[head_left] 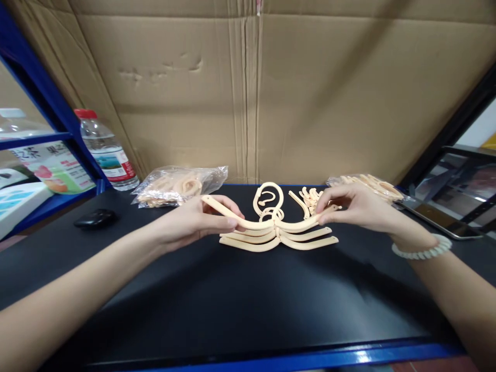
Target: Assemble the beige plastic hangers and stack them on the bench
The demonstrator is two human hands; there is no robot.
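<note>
Small black object (95,219), clear bag (174,187) of beige parts, then left hand (186,223), fingers (221,223) pinching one arm of beige hanger (259,225) above similar hangers (251,247) on black surface (248,310); right hand (358,207), fingers (328,198) pinching its other arm.

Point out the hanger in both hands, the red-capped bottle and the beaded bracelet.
Beige hanger (256,225): head view, its curved left arm.
Red-capped bottle (112,161): head view, its printed label.
Beaded bracelet (422,254): head view, its lower beads.
</note>
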